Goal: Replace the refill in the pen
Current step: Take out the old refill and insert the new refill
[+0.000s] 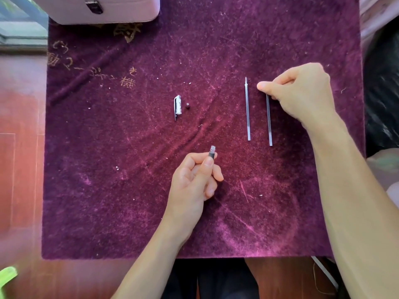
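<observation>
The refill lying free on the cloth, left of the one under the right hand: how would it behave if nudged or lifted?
The free refill is a long, thin, round tube, so it probably weighs very little and could roll sideways if nudged, though the fuzzy purple cloth should slow it. Being so slender, it may flex slightly and be fiddly to pinch off the nap.

Dark pen barrel (211, 155) held upright-ish, threaded clear end up. Two thin clear refills lying parallel on cloth: left refill (247, 111) free, tip away; right refill (269, 121) pinched at top end. Silver-clip cap (177, 107) lying left, tiny dark tip piece (187, 105) beside.
</observation>
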{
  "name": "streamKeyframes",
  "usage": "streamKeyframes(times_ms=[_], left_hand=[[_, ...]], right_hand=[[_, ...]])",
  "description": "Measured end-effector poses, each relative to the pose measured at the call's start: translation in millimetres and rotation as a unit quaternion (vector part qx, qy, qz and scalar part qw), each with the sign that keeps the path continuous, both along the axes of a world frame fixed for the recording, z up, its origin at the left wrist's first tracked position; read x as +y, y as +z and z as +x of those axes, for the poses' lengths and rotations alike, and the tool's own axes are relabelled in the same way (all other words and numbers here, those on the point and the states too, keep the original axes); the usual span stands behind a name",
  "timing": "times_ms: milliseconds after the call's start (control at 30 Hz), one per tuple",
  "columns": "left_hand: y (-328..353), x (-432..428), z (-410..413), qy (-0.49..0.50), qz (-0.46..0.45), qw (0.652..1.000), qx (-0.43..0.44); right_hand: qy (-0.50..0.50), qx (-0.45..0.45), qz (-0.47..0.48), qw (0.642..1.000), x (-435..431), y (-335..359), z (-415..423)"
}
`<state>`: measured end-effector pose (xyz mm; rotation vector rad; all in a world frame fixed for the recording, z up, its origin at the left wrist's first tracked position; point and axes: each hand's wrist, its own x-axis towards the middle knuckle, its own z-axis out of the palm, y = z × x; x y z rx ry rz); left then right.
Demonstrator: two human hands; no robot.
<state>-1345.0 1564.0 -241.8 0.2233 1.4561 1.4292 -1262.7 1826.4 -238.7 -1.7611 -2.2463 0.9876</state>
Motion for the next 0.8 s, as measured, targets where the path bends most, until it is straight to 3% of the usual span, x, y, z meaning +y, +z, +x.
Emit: streamKeyframes(times_ms=[333,633,700,800], left_hand=[[-3,0,-1,0.000,0.004,1.000,-0.001],[-3,-7,-2,0.006,0.004,1.000,-0.003],[-2,-8,-3,0.004,0.007,1.000,-0.003],[0,-10,-5,0.006,0.006,1.000,-0.002]], right_hand=[[-0.002,-0.012,-0.028,1.000,1,0,1],[0.082,-0.130,-0.052,0.987,7,11,-5],[0.064,-0.098,-0.085,0.989,7,20,1],[-0.031,0.073,-0.177,0.981,-10,32,9]])
